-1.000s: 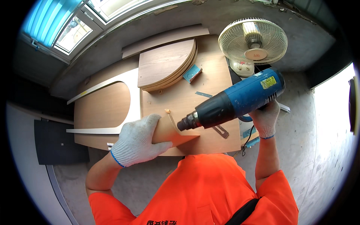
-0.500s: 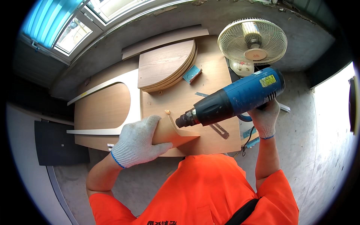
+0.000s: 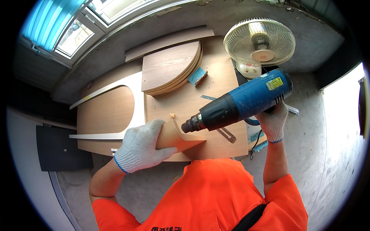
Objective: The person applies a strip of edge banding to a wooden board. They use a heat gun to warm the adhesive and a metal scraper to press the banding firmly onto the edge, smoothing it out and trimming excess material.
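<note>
Holding a bent panel [image 3: 167, 135] over the near part of the desk [image 3: 220, 63], the gloved left hand [image 3: 140, 145] has its grip wrapped around it, and the right hand's [image 3: 274, 122] grip is closed on a blue heat gun [image 3: 250, 98], though the gun hides a good few of those fingers. The nozzle [image 3: 194, 124] is right up by the panel's curved edge, can't really tell if they touch. Farther back there's a stack of boards [image 3: 171, 65] with a little blue box [image 3: 198, 76] beside it, plus a white frame [image 3: 138, 96] to the left.
</note>
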`<state>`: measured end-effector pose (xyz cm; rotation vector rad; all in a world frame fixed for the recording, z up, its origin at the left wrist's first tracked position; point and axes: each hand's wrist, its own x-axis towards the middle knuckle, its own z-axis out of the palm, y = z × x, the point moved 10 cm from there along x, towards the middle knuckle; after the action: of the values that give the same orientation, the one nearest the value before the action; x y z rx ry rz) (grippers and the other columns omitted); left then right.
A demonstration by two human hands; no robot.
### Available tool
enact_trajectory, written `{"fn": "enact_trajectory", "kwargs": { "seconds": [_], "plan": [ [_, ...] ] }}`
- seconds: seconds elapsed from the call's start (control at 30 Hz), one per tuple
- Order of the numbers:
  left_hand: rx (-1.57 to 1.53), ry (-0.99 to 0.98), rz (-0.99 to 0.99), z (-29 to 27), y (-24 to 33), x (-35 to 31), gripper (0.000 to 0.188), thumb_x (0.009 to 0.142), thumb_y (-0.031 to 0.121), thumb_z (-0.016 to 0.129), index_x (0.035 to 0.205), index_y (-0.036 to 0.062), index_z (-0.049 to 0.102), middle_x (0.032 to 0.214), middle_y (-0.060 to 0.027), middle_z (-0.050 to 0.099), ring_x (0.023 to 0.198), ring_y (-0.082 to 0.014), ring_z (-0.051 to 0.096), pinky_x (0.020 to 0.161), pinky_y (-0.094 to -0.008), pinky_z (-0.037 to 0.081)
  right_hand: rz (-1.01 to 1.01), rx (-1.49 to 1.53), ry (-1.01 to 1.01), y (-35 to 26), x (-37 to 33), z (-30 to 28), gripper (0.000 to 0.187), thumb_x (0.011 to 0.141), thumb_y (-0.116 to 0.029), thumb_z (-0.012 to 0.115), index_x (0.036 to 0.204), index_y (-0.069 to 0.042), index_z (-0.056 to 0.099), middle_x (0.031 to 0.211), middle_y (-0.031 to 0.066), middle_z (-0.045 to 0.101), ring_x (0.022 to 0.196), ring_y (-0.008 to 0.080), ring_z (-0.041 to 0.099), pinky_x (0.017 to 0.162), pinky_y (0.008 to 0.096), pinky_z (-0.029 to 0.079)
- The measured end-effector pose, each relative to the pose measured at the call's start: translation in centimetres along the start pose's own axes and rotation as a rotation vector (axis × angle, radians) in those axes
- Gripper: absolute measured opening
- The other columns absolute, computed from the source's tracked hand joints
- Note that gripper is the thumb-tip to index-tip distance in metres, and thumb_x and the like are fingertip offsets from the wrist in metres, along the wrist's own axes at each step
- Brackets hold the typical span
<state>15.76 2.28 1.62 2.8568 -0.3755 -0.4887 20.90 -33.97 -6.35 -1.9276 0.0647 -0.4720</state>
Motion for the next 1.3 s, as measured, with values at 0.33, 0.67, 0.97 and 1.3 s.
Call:
{"fn": "enact_trajectory", "kwargs": {
  "seconds": [0.33,0.67,0.97,1.3],
  "plan": [
    [-0.026,0.021,-0.019,-0.4,-0.1,0.3,0.071,0.08,0.043,0.092,0.128,-0.002,0.066,0.097,-0.0244,0.078,0.09,-0.0436,0.079,0.081,-0.0489,0.062,0.122,0.086,-0.05,1.9,-0.4,0.8,0.039,0.077,-0.011,0.098,0.111,-0.002,0.079,0.1,0.0018,0.082,0.093,0.0057,0.072,0.086,0.0277,0.059],
    [-0.065,0.071,-0.028,-0.4,-0.3,0.6,0.064,0.076,0.04,0.093,0.121,-0.0013,0.071,0.098,-0.0225,0.078,0.09,-0.0417,0.079,0.083,-0.0471,0.063,0.342,0.18,-0.014,8.6,-2.2,-1.2,0.039,0.083,-0.009,0.087,0.118,0.001,0.073,0.095,0.0033,0.077,0.086,0.0087,0.068,0.08,0.0279,0.057],
    [-0.188,0.119,-0.082,0.1,-0.8,1.0,0.062,0.068,0.028,0.094,0.118,-0.0013,0.072,0.097,-0.0209,0.078,0.088,-0.0409,0.08,0.083,-0.045,0.063,1.138,-0.204,0.186,41.8,-19.7,-7.2,0.04,0.076,-0.02,0.079,0.1,0.012,0.075,0.096,0.0235,0.077,0.087,0.0327,0.074,0.086,0.0446,0.058],
    [-0.157,0.06,-0.011,0.0,-1.6,1.5,0.07,0.072,0.031,0.096,0.126,-0.0015,0.067,0.101,-0.0228,0.079,0.093,-0.0417,0.08,0.084,-0.0458,0.063,0.224,-0.712,-0.018,28.7,-11.1,3.0,0.038,0.098,-0.027,0.073,0.125,-0.001,0.073,0.121,0.0212,0.075,0.117,0.0446,0.069,0.104,0.0551,0.054]
  ]
}}
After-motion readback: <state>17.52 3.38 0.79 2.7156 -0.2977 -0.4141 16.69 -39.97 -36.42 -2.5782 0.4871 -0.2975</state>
